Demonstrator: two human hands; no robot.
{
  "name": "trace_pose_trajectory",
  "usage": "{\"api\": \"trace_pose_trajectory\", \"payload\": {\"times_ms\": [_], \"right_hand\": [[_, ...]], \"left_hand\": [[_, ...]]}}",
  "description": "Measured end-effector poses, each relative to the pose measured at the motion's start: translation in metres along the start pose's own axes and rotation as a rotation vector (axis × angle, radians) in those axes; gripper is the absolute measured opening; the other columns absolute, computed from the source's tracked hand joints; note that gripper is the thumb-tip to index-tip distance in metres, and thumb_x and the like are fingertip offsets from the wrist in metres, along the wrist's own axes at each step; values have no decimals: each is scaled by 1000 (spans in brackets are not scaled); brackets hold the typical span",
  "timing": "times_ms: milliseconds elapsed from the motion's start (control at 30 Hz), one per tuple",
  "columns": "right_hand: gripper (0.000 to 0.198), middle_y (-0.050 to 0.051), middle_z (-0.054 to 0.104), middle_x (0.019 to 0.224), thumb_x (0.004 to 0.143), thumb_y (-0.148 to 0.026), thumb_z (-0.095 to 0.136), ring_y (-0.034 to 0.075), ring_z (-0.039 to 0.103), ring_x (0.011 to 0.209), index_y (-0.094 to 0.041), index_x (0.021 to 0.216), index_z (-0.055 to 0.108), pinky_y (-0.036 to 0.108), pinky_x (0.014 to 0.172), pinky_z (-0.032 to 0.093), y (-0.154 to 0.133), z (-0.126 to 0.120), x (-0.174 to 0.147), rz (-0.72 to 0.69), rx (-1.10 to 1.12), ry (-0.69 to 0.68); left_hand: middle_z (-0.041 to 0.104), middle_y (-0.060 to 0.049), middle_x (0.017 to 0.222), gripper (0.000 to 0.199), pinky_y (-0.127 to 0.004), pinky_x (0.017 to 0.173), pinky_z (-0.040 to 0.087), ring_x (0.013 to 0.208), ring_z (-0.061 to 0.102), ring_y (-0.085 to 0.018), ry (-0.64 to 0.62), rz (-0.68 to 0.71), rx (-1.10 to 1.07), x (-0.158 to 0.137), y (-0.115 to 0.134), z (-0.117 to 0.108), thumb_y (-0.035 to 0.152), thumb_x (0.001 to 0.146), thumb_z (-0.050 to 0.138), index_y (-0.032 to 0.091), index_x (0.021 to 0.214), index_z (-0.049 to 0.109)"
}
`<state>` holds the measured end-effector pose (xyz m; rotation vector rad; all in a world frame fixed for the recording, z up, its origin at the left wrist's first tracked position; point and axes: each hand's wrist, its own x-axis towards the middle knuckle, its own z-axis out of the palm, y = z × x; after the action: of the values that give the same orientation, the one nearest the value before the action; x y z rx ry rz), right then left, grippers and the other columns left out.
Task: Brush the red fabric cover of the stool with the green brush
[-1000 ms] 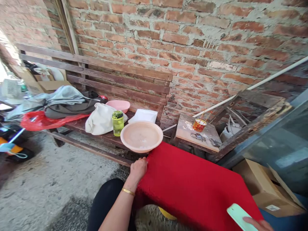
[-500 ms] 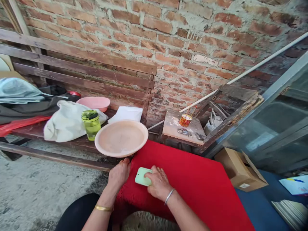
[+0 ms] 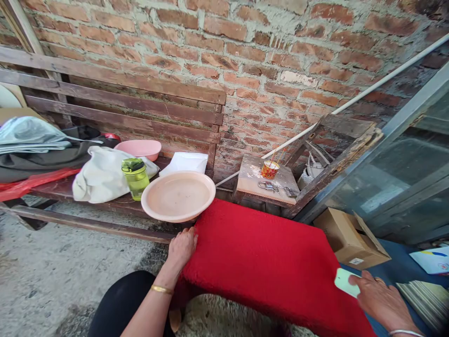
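red cloth (image 3: 259, 262), one, before me, spreading seemingly done, surface largely smooth, anything left to do unclear; my right hand (image 3: 384, 297) pinching a flat pale-green piece (image 3: 343, 281) at the cloth's right edge, left hand (image 3: 182, 245) curled at its left edge, grip uncertain.

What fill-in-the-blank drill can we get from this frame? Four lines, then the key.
1. The pale green tool is in the ____ hand.
2. The left hand is at the edge of the cloth, which is ____.
3. The bottle stands between the basin and the ____ bag.
4. The wall behind the bench is made of ____.

Missing words: right; red; white; brick.
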<state>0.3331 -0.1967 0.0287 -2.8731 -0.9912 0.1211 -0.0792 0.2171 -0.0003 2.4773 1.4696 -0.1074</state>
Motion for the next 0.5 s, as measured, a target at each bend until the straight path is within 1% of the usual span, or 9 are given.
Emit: {"api": "trace_pose_trajectory", "payload": {"times_ms": [33,100,167,233,300,333,400,433,500], "right_hand": [[31,14,66,99,48,-23,61,47,61,99,-37,74,71,63,85,38,-14,-2,1,-11,-32,-7],[40,14,66,103,52,-20,62,41,63,101,-35,87,75,56,89,42,-70,-5,4,-72,-75,-79],[47,12,66,105,59,-17,59,34,63,101,-31,101,75,46,90,45,-149,-4,6,-219,-6,-193],[50,9,64,106,63,-13,56,28,61,103,-25,108,74,40,91,43,-230,4,5,-371,46,-241],[51,7,61,111,65,-15,59,26,58,107,-26,113,72,38,95,40,-297,19,4,-492,75,-277],[52,6,60,113,65,-16,61,25,56,108,-28,115,71,38,98,38,-323,28,3,-542,87,-295],[55,4,59,117,66,-19,64,23,54,110,-33,118,70,37,101,35,-355,43,3,-622,105,-328],[55,3,59,118,66,-19,64,23,54,110,-34,119,70,37,102,34,-362,48,4,-647,110,-341],[57,2,60,117,64,-17,64,22,54,109,-34,118,70,35,100,35,-357,52,8,-659,114,-353]], "left_hand": [[68,-11,116,33,-34,87,50,108,66,-24,11,3,7,0,0,0,29,100,39,21,122,62],[67,-12,116,33,-36,89,50,109,64,-26,32,13,12,0,2,1,29,100,39,21,121,63],[66,-12,115,34,-37,89,49,109,63,-26,43,26,11,0,3,2,28,99,39,21,122,64],[65,-13,115,34,-37,89,49,110,62,-26,43,39,13,0,4,2,28,99,41,21,124,64],[64,-13,116,34,-38,89,49,111,61,-27,39,57,20,0,4,2,28,99,42,20,124,64],[63,-13,117,35,-38,90,49,112,60,-27,36,66,24,1,4,2,29,99,43,20,125,64],[62,-14,119,37,-39,91,49,113,59,-28,31,78,36,1,4,4,33,99,44,20,128,63],[62,-15,122,39,-41,91,49,114,58,-29,29,79,45,1,4,6,36,99,44,20,130,62],[59,-17,130,45,-45,94,48,121,55,-32,39,83,65,1,4,11,43,98,46,20,134,60]]}}
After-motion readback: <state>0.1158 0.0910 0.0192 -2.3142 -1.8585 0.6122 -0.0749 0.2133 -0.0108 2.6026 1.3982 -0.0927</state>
